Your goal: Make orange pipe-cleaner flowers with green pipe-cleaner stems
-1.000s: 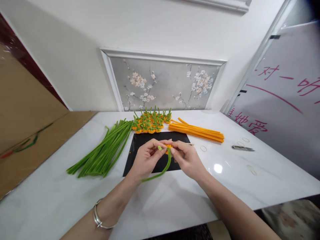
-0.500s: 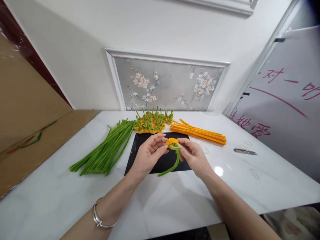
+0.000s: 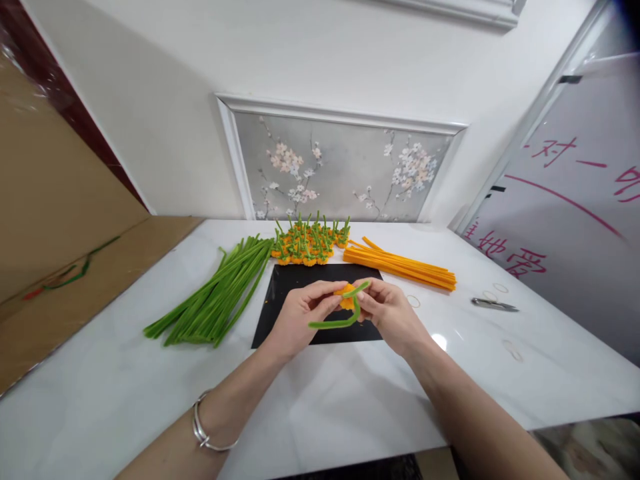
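An orange flower head (image 3: 346, 301) is pinched between both hands above the black mat (image 3: 277, 293). My left hand (image 3: 301, 317) grips its left side with thumb and fingers. My right hand (image 3: 393, 312) closes on its right side, at the green pipe cleaner (image 3: 333, 325). That green stem bends down from the flower and its long end points left, below my left fingers; its short end points up to the right. The fingertips partly hide the flower.
Green pipe cleaners (image 3: 215, 297) lie at the left. Finished orange flowers with green stems (image 3: 310, 243) stand behind the mat. Orange pipe cleaners (image 3: 400, 265) lie to their right. Small snips (image 3: 494, 305) and thin rubber bands (image 3: 513, 350) are at the right.
The flower has been tilted between my fingers, so less of its face shows. The green stem's long end has swung up and left, and its short end now points up right.
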`<state>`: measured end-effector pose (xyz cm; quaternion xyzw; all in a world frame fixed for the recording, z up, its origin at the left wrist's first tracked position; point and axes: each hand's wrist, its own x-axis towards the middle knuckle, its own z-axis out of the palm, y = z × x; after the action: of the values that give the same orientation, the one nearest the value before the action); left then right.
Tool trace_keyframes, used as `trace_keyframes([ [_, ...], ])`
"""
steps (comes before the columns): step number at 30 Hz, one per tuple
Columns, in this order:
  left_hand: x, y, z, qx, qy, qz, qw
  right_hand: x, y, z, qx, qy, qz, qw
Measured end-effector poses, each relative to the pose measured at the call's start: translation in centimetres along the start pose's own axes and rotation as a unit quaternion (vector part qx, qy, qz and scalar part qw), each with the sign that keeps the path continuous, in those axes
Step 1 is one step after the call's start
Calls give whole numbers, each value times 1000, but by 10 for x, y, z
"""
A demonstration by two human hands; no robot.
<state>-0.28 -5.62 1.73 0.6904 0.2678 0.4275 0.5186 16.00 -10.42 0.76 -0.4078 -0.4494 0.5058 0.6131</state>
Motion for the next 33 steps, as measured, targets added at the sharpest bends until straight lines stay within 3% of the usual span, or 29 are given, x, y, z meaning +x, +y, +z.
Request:
trace_keyframes([
  [4, -1, 1, 4, -6, 20, -10, 1000, 2, 6, 2, 68, 16, 10, 997],
  [9, -2, 1, 11, -22, 80, 12, 996, 1, 9, 8, 74, 40, -14, 996],
  [21, -4, 1, 10, 37, 103, 25, 994, -1, 4, 14, -14, 59, -33, 998],
  [33, -2, 4, 12, -42, 103, -17, 994, 1, 5, 9, 84, 41, 23, 995],
])
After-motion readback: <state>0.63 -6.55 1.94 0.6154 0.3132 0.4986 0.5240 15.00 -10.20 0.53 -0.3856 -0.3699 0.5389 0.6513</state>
